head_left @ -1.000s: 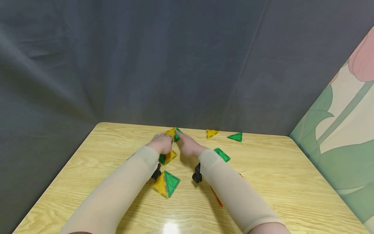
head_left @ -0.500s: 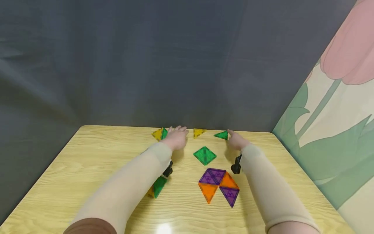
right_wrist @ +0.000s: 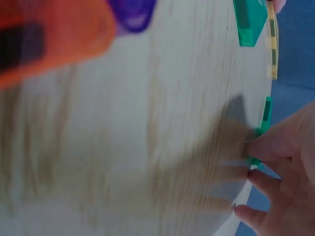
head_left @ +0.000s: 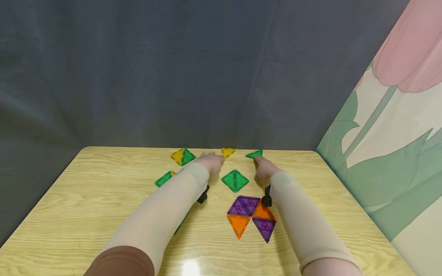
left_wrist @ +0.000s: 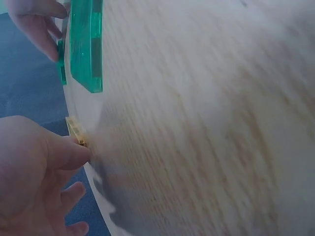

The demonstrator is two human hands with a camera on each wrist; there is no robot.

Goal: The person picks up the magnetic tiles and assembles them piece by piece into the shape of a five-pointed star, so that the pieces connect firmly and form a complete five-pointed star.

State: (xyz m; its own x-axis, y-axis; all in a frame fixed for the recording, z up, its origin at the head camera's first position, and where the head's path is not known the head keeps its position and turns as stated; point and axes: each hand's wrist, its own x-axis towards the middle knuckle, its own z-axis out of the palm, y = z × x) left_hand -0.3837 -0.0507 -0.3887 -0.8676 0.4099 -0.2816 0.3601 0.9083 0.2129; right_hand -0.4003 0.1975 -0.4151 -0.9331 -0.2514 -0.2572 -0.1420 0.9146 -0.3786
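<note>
In the head view my left hand reaches the table's back edge, its fingertips at the lower left of a yellow triangle. The left wrist view has a digit of the left hand touching the yellow tile, other fingers spread loosely. My right hand touches a green triangle farther right. Up close in the right wrist view, the right hand rests its fingertips on and beside the green tile. Both tiles lie on the table.
Nearer than the hands lie a green diamond and a purple and orange cluster. Yellow-green pairs sit at the back left and beside my left sleeve. A dark curtain hangs behind the table.
Both hands have moved right from the back-left tiles. The left has since come to the yellow triangle, and the right has shifted onto the green one. The view has turned right.
</note>
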